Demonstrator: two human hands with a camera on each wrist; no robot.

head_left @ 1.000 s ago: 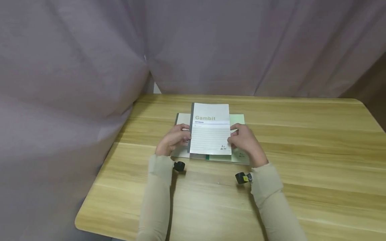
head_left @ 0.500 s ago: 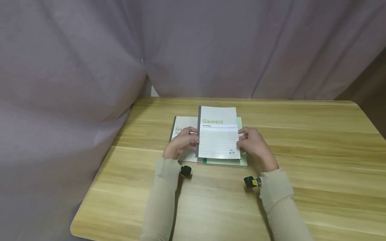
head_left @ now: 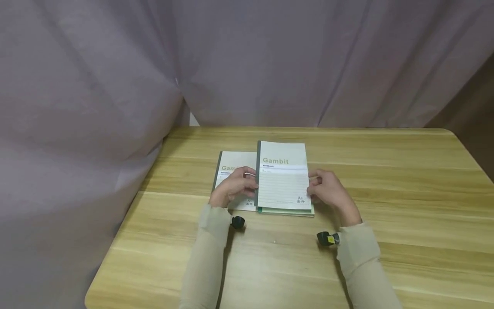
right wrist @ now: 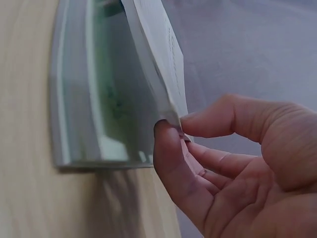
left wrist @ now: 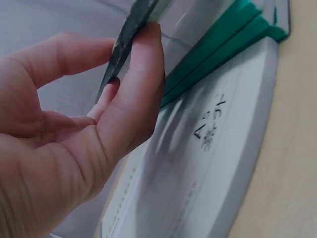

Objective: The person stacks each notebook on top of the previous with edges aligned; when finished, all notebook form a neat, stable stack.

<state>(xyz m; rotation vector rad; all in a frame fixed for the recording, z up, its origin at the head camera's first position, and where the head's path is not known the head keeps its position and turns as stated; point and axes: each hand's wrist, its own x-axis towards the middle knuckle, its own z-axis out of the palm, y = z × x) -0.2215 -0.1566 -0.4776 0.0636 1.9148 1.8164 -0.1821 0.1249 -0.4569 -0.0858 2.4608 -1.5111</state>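
Note:
A white notebook [head_left: 283, 184] marked "Gambit", with a dark grey spine, is held between both hands above other notebooks. My left hand [head_left: 236, 185] pinches its spine edge; in the left wrist view the thumb and fingers grip the dark spine [left wrist: 128, 39]. My right hand [head_left: 328, 189] pinches the opposite edge, thumb on the cover side. Beneath it lie green notebooks [right wrist: 116, 104] with green spines [left wrist: 218, 47], stacked and mostly hidden in the head view. To the left, a second white Gambit notebook [head_left: 227, 161] lies flat, partly covered by my left hand.
The notebooks are on a wood-grain table [head_left: 405, 206] with rounded corners. Grey-purple curtains [head_left: 262, 64] hang behind it and along its left side. A small black camera [head_left: 237, 222] sits at the left wrist, another black camera [head_left: 326, 238] at the right.
Both hands have carried the white notebook rightward, and it now sits over the green notebooks, covering most of them. More of the left white notebook shows. The head view has shifted slightly.

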